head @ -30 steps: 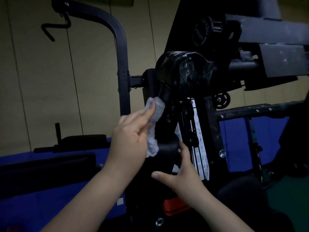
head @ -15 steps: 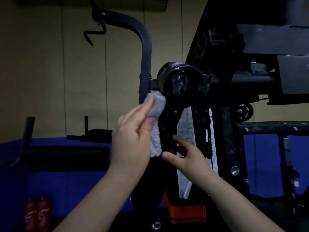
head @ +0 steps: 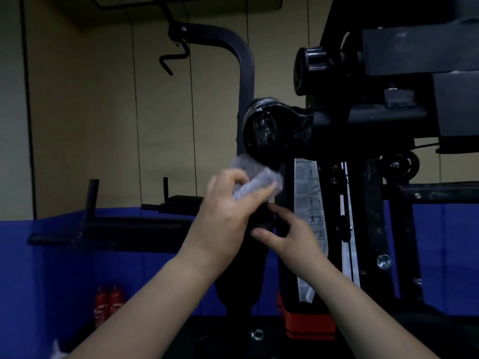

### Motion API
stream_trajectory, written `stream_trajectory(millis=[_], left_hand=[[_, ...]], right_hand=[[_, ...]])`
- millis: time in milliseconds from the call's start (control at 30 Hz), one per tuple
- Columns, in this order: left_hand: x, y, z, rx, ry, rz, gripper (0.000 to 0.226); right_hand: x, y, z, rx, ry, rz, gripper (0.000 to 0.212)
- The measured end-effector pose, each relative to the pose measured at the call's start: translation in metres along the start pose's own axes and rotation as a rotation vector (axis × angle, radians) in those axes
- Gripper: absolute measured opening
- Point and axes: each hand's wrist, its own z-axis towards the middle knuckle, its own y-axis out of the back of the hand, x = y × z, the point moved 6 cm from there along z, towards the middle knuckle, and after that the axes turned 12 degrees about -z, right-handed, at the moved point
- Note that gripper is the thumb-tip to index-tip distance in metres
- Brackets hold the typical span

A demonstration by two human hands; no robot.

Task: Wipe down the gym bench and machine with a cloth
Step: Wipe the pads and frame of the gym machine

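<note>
Gripping a bunched grey cloth (head: 255, 181), the left hand (head: 225, 216) presses it against the black upright part of the machine (head: 337, 130), just below the round black padded roller (head: 269, 129) that sticks out toward the camera. The fingers curl round the cloth, with the thumb on its near side. The right hand (head: 287, 233) sits just beside and below the left one, its fingers curled round the dark padded piece (head: 261, 218) under the cloth; the thumb lies across the front of it. The two hands are close together, nearly touching. Behind the right hand a white instruction label (head: 309, 203) runs down the frame, and a small pulley wheel (head: 400, 164) sits to the right under the roller arm. A curved black tube (head: 241, 60) rises behind the roller, with a hook (head: 173, 57) hanging from its end. To the left, a black padded bench (head: 124, 229) stands against the blue lower wall padding (head: 51, 268), well apart from both hands. Two red bottles (head: 107, 304) stand low by that wall
</note>
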Motion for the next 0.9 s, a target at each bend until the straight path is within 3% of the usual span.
stream_trajectory(millis=[133,267,400,467,633,700,800,900], left_hand=[[0.013,-0.002,-0.029,0.115,-0.033,0.044,0.035],[-0.012,0.034,-0.009,-0.081,-0.071,-0.087,0.032],[-0.033,0.052,0.048,-0.290,-0.139,0.037,0.036],[-0.028,0.042,0.059,-0.258,-0.172,0.125,0.036],[0.003,0.012,0.012,0.025,-0.269,0.225,0.044],[0.004,0.021,0.004,0.007,-0.242,0.182,0.040],[-0.023,0.041,0.025,-0.146,-0.280,0.096,0.030],[-0.038,0.043,0.057,-0.219,-0.294,0.169,0.032]], right_hand=[[-0.001,-0.001,-0.001,-0.015,-0.012,0.046,0.051],[0.000,-0.001,-0.004,-0.017,-0.022,0.079,0.056],[0.000,-0.002,-0.007,-0.005,-0.054,0.121,0.053],[0.000,-0.001,-0.008,-0.003,-0.062,0.125,0.055],[0.001,-0.002,-0.007,0.009,-0.072,0.127,0.062],[-0.001,-0.003,-0.005,0.024,-0.074,0.122,0.062],[-0.001,-0.001,-0.003,0.043,-0.086,0.081,0.064],[0.000,0.000,-0.005,0.067,-0.104,0.031,0.066]])
